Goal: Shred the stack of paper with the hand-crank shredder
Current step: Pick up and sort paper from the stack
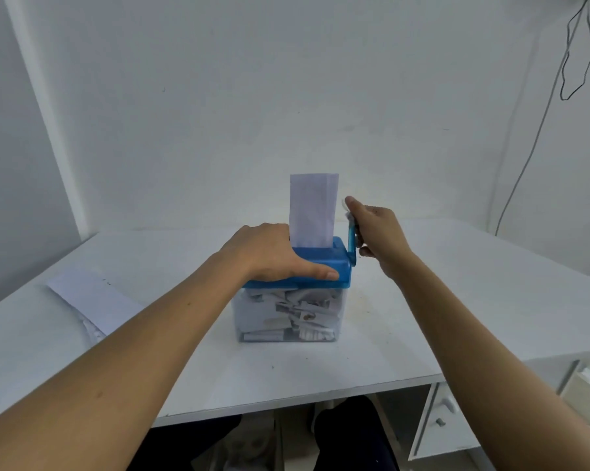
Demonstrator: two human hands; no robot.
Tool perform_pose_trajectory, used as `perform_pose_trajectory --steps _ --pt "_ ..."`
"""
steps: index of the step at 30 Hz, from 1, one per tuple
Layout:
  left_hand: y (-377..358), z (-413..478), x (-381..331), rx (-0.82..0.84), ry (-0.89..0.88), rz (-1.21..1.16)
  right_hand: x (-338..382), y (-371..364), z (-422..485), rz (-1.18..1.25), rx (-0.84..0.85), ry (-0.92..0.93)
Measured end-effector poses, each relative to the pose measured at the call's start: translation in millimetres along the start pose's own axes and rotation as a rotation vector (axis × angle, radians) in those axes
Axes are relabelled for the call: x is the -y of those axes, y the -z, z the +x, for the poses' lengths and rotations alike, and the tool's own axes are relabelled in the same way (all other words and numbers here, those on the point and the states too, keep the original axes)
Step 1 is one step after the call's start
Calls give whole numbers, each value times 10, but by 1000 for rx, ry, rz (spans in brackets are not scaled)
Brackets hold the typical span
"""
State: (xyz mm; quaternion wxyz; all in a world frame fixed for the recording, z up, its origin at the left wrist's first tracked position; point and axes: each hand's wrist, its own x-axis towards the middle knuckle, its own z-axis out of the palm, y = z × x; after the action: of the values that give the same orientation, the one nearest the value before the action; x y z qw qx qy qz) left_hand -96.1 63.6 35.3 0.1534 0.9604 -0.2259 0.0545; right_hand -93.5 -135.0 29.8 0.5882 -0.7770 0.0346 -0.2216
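The hand-crank shredder [341,266] has a blue top and a clear bin [252,317] packed with white strips, and it stands mid-table. A white sheet [313,209] stands upright in its slot. My left hand [269,253] lies over the blue top, thumb along the front edge, holding it down. My right hand [375,229] grips the knob of the blue crank [351,239] on the shredder's right side, the crank arm pointing up. The stack of paper [89,297] lies flat on the table to the left.
The white table [456,300] meets white walls at the back and left. A black cable [531,147] hangs down the right wall. A drawer unit [439,419] sits under the table's right end. My dark-clothed legs show below the front edge.
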Motion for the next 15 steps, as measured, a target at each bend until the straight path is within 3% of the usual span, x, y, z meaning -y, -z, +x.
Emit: perform_pose_trajectory --steps 9,13,15 --pt "-14 32 27 13 26 7 -742 -221 14 -149 -1 -154" --pt "151 49 86 277 -51 -195 -893 -186 -78 -206 -20 -170" --pt "187 50 130 298 -74 -221 -871 -177 -123 -235 -18 -154"
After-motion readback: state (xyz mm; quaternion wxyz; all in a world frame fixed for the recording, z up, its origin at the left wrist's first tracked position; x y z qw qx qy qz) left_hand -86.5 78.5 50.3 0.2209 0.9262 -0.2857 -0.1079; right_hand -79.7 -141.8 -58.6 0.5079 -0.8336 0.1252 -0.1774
